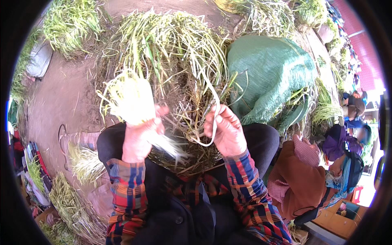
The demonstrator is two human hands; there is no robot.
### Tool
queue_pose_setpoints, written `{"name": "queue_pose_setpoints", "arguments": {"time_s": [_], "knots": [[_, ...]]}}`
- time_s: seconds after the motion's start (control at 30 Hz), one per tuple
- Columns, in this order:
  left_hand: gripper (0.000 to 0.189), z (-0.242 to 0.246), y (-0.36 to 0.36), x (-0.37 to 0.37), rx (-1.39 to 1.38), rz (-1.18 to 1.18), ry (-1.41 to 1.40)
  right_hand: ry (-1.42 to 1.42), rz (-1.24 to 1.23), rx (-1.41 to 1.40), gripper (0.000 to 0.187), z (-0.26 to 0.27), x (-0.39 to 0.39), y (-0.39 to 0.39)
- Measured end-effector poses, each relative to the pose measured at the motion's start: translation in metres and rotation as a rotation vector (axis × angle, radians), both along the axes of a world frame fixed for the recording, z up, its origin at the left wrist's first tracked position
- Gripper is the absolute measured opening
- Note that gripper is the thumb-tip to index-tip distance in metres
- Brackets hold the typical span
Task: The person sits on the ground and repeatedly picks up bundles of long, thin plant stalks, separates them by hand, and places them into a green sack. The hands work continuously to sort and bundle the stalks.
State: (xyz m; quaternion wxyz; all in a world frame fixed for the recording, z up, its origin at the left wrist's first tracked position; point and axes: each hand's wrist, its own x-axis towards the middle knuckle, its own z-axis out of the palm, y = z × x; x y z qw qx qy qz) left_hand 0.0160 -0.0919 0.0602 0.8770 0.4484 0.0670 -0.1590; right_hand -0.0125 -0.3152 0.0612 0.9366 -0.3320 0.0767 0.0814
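My left hand (142, 134) is closed around a bundle of pale, yellow-green leafy stalks (131, 95); their leafy ends fan out up and left, and the white ends stick out blurred at the lower right. In my right hand (226, 130), one long white stalk (215, 95) is pinched between thumb and fingers, its lower end curving left below the fingertips. Just beyond both hands lies a large heap of the same long, narrow-leaved plants (171, 39), with dry brownish stems at its near side.
A green woven sack (269, 70) bulges beside the heap on the right. Co-workers sit at the right, one in a brown garment (301, 180). More stalks (88, 163) lie on a pinkish sheet at left. Another plant pile (73, 24) stands at upper left on bare ground.
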Motion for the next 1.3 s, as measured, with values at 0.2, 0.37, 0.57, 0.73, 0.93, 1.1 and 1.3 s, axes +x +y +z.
{"name": "queue_pose_setpoints", "arguments": {"time_s": [0.2, 0.37, 0.57, 0.73, 0.93, 1.1, 1.3], "knots": [[0.041, 0.031, -0.004, -0.056, -0.009, -0.043, 0.006, -0.314, 0.226, -0.141, 0.018, 0.036, 0.005, 0.051], [0.048, 0.042, 0.001, -0.087, 0.037, 0.048, -0.067, -0.576, 0.249, -0.603, 0.022, 0.052, 0.003, 0.081], [0.030, 0.052, 0.017, -0.102, 0.085, 0.318, -0.063, -0.404, 0.474, -0.478, 0.024, 0.035, -0.016, 0.096], [0.021, 0.053, 0.054, -0.096, 0.011, 0.513, -0.059, -0.753, 0.474, -0.881, 0.020, -0.010, -0.030, 0.088], [0.028, 0.043, 0.061, -0.098, 0.091, 0.520, -0.058, -0.633, 0.389, -1.084, 0.023, -0.052, -0.031, 0.066], [0.013, 0.041, 0.068, -0.094, 0.125, 0.449, -0.038, -0.572, 0.374, -1.173, 0.024, -0.064, -0.027, 0.055], [0.016, 0.043, 0.068, -0.091, 0.090, 0.415, -0.088, -0.538, 0.317, -1.354, 0.019, -0.091, -0.028, 0.039]]}}
